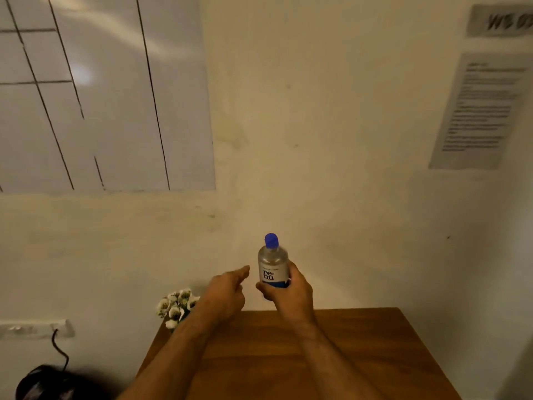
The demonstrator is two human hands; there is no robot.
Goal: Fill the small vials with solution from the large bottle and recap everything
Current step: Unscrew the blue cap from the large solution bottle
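Note:
A clear large bottle [272, 262] with a blue cap and a white label stands upright in the air above the far edge of the wooden table [360, 356]. My right hand [288, 293] grips it round its lower part. My left hand [227, 293] hovers just left of the bottle, fingers loosely extended toward it, holding nothing and apart from the bottle. The cap is on the bottle. No small vials are in view.
A bunch of white flowers [176, 307] sits at the table's far left corner against the wall. A wall socket with a black cable [59, 346] and a dark object [43, 382] lie at the lower left. Papers hang on the wall at right.

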